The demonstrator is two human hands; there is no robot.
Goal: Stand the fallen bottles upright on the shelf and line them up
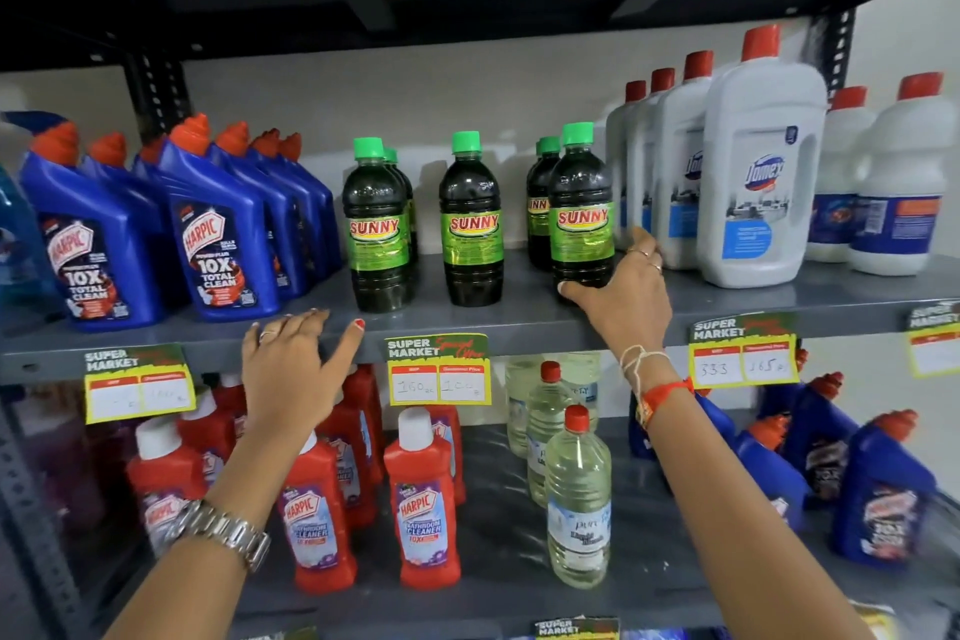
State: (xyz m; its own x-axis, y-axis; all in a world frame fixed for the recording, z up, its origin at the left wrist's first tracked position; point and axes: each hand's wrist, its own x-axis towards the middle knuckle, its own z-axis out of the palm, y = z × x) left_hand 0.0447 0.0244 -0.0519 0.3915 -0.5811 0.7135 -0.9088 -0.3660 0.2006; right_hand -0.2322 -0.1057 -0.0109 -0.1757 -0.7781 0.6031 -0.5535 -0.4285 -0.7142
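Note:
Several dark Sunny bottles with green caps stand upright on the grey shelf point(519, 322). One stands at the left point(376, 224) with another behind it, one in the middle point(471, 218), and one at the right point(581, 208) with another behind it. My right hand point(626, 286) wraps the base of the right Sunny bottle, thumb in front and fingers behind. My left hand point(293, 364) hovers in front of the shelf's front edge, fingers spread, holding nothing, just below and left of the left Sunny bottle.
Blue Harpic bottles point(218, 229) fill the shelf to the left, white Domex bottles point(753, 182) to the right. Price tags point(439, 369) hang on the shelf edge. The lower shelf holds red Harpic bottles point(423, 499), clear liquid bottles point(576, 499) and more blue bottles point(878, 494).

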